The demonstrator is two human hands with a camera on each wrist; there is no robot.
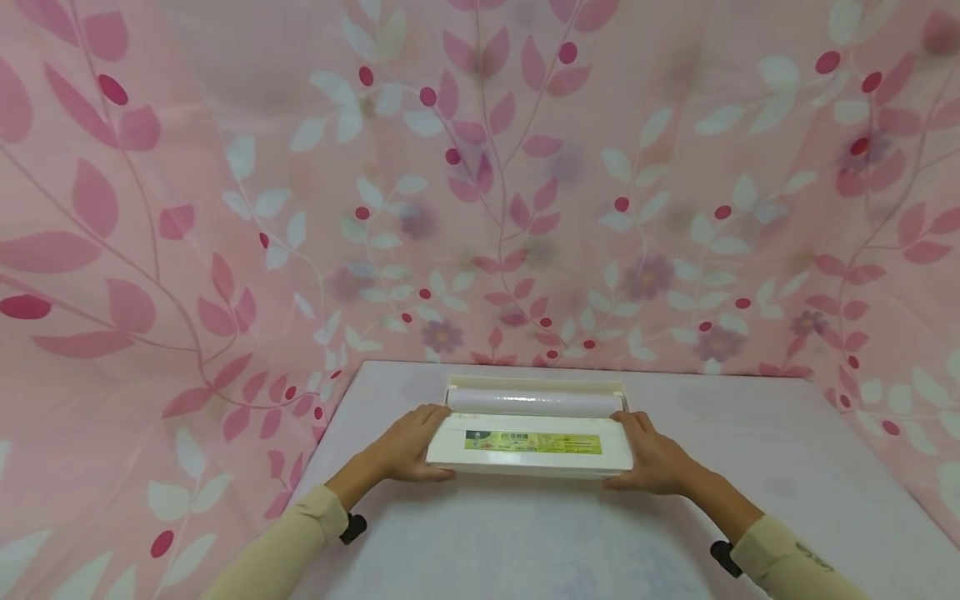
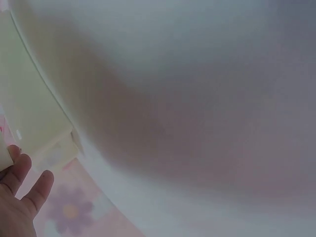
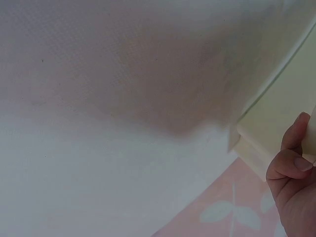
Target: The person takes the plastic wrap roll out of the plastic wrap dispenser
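Observation:
A white cling film box [image 1: 536, 382] sits on the table in the middle of the head view, with a roll of film [image 1: 525, 403] lying inside it. Its white lid [image 1: 450, 450], tilted toward me, bears a green and yellow label [image 1: 532, 442]. My left hand [image 1: 412, 444] grips the lid's left end, thumb along the near edge and fingers at the far corner. At the right end my right hand [image 1: 656, 454] holds the lid the same way. Both wrist views catch only part of the pale box [image 2: 29, 89], beside the fingers.
The box stands toward the back of a table with a pale cloth [image 1: 525, 542]. Behind it and at both sides hangs a pink curtain [image 1: 525, 208] printed with leaves and flowers. A dark wrist strap [image 1: 352, 528] shows below the left sleeve [image 1: 300, 525].

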